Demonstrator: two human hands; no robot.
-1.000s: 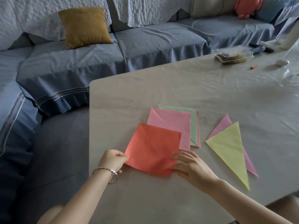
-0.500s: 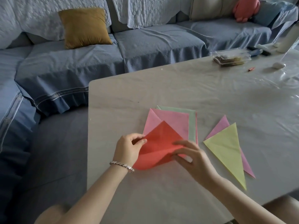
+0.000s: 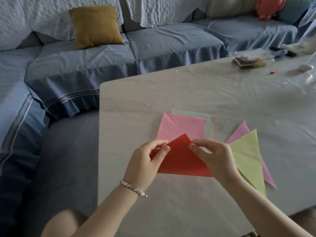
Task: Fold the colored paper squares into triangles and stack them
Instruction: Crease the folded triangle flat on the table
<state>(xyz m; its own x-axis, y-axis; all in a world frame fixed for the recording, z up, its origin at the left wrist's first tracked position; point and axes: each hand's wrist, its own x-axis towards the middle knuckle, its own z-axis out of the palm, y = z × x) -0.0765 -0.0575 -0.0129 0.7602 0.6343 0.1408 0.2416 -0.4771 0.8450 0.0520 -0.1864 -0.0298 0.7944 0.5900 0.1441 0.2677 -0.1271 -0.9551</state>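
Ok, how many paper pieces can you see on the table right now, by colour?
Red: 1, the red triangle
Pink: 2, the pink square and the pink triangle
Green: 1, the green square
Yellow: 1, the yellow triangle
Total: 5 in view; a thin edge under the green square may mean more.

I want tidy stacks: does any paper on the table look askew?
Yes. The yellow-green triangle lies twisted over the pink triangle, so their tips fan apart. The pink square also sits offset on the green square.
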